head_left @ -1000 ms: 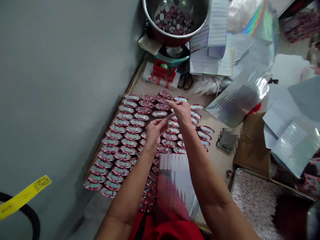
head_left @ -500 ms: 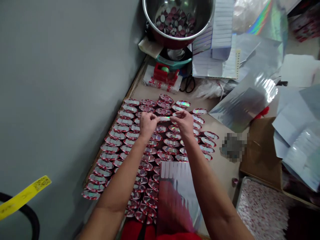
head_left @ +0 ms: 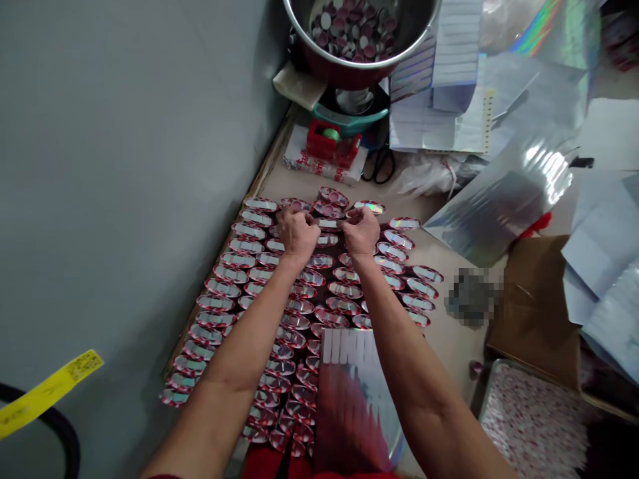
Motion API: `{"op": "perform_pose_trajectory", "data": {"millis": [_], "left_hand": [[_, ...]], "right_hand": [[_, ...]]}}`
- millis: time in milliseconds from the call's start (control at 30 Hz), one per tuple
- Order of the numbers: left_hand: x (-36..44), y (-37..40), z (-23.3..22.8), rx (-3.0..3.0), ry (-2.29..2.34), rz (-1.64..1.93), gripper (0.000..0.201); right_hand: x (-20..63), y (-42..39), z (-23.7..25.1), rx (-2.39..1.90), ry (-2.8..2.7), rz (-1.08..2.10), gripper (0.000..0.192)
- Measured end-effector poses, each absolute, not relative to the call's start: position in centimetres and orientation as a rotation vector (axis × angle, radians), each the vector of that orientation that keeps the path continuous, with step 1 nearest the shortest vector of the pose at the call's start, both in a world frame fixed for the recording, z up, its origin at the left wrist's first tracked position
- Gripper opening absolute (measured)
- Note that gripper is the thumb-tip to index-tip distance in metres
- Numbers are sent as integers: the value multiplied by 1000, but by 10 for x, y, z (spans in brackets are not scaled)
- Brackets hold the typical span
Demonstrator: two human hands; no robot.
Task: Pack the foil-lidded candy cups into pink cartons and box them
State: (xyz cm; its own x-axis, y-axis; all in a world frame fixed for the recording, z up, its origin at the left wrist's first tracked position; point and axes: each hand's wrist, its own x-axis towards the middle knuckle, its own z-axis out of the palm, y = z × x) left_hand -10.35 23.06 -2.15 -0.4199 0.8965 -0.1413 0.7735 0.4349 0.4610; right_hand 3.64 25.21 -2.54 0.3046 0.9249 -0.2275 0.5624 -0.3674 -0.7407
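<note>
Both hands, left (head_left: 298,231) and right (head_left: 360,233), were curled shut, pressing a foil strip (head_left: 328,224) onto a cap (head_left: 327,239) in the far rows. The step appeared to be sticking; a next move would call for a fresh strip from the near sheet (head_left: 355,372).

Rows of red oval pieces (head_left: 234,261) cover the tan worktop (head_left: 439,339). Scissors (head_left: 378,164) and silver sheets (head_left: 504,199) lie farther back.

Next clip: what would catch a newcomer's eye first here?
Rows of red-rimmed shiny ovals cover the table's left half, beside the grey wall. Both hands, left hand and right hand, press down together on the far rows. Beyond them stands a steel bowl of small round caps.
</note>
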Motion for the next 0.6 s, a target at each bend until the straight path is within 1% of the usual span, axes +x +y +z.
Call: {"op": "perform_pose_trajectory", "data": {"millis": [67, 133, 167, 233, 267, 333, 400, 467, 500, 533, 600], "left_hand": [[-100, 230, -20, 1422, 2336, 476, 6], [-96, 230, -19, 1395, 2350, 472, 2], [-95, 232, -17, 1364, 2360, 474, 4], [-95, 238, -14, 1274, 2382, 490, 21], [-96, 242, -12, 1226, 2390, 497, 31], [-100, 249, -7, 1178, 2407, 499, 47], [-102, 244, 0, 1273, 2396, 552, 52], [-100, 220, 9, 1503, 2267, 678, 47], [-96, 199, 14, 1634, 2140, 724, 40], [-89, 174, 18, 1757, 1980, 725, 31], [-71, 116, 22, 1940, 1659, 586, 15]], "right_hand": [[37, 252, -26, -2079, -1363, 860, 25], [40, 254, -28, -2138, -1414, 793, 35], [42, 257, -29, -2169, -1438, 759, 41], [46, 266, -32, -2203, -1483, 744, 49], [47, 272, -34, -2201, -1502, 771, 49], [52, 282, -34, -2155, -1544, 824, 44], [62, 284, -25, -2054, -1617, 817, 38], [81, 268, -6, -1942, -1718, 800, 31], [94, 251, 7, -1898, -1765, 808, 27], [108, 228, 19, -1873, -1796, 830, 23], [138, 169, 40, -1880, -1788, 899, 19]]}}
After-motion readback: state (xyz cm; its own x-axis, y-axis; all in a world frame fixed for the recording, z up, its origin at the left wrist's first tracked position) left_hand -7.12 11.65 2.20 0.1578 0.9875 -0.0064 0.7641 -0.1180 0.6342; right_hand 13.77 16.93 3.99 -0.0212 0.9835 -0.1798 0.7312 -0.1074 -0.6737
